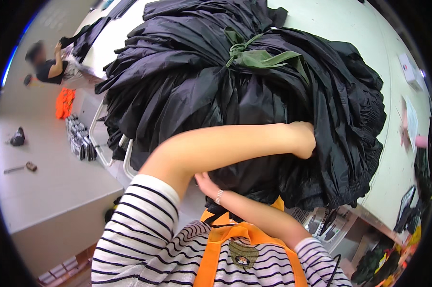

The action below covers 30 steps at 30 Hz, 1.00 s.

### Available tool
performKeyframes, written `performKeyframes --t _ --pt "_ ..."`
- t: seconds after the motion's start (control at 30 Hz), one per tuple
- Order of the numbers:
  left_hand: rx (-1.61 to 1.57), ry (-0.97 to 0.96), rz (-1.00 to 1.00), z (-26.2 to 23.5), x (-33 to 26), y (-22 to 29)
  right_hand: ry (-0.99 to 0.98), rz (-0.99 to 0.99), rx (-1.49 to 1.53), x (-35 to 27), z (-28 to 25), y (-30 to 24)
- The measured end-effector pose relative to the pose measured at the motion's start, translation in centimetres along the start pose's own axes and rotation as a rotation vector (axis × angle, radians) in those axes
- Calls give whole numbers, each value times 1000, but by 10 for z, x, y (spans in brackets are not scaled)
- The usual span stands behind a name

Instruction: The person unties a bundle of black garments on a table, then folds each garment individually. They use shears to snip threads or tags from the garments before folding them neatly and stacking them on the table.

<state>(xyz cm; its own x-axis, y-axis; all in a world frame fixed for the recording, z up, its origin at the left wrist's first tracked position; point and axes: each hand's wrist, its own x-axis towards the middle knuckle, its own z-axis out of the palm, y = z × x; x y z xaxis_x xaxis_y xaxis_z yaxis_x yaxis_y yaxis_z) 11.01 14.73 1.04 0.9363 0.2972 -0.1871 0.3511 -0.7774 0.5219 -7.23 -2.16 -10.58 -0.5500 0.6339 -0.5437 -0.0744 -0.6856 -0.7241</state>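
A large bundle of black, shiny garments with gathered elastic edges lies heaped in front of me. A strip of green cloth is knotted around its middle. My arms cross over the near side. My left hand reaches to the right and is closed on a fold of the black fabric; its fingertips are hidden. Below my left forearm, my right hand reaches to the left beside the bundle's lower edge. Its visible fingers look extended, partly covered by the left arm. A bracelet circles that wrist.
The bundle rests on a white table. A white box and papers lie at the right. White metal frame bars stand at the left. Farther off, a person handles dark cloth at another table. An orange pile lies nearby.
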Motion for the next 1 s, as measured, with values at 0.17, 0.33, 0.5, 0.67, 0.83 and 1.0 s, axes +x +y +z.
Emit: performKeyframes --t 0.17,0.33,0.5,0.67,0.83,1.0 --pt "-237 33 203 -150 -121 -18 465 38 330 -36 -38 28" --pt "385 730 -270 -238 -149 -262 494 -148 837 -93 -21 -25" --pt "221 488 -493 -215 -112 -352 33 -159 1239 -125 -30 -22" --pt "218 370 -699 -182 -66 -343 -152 215 433 -12 -36 57" --pt "406 372 -815 -175 -64 -352 -567 -324 -911 5 -22 -20" --pt "472 359 -799 -176 -62 -355 -212 -585 -848 12 -207 -168"
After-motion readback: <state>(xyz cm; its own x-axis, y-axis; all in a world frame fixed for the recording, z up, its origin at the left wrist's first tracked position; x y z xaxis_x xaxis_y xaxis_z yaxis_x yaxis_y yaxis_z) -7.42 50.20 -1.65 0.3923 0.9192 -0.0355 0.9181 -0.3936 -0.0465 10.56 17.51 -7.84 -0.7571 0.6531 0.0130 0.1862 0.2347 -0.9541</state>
